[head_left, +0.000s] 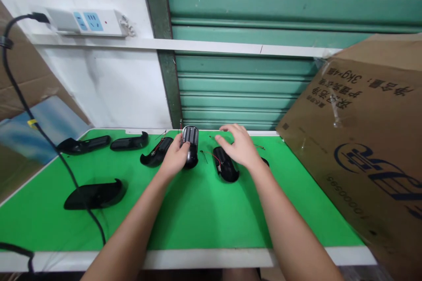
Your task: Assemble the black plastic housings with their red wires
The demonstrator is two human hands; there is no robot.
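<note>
My left hand [175, 156] is closed round the left side of a black plastic housing [191, 156], its thumb on the front and its slotted upper part showing. My right hand [240, 144] hovers with fingers apart over another black housing [226, 167], which lies on the green mat with a thin red wire at its left side. Left of my left hand rests a similar housing [158, 153] with wires. Part of one more black piece [265, 162] shows behind my right wrist.
Black shells [129, 142], [84, 144] and a larger one [94, 195] lie on the left of the green mat [204, 219]. A black cable [42, 134] hangs across the left side. A large cardboard box [356, 140] stands on the right, and a power strip [89, 22] is on the wall.
</note>
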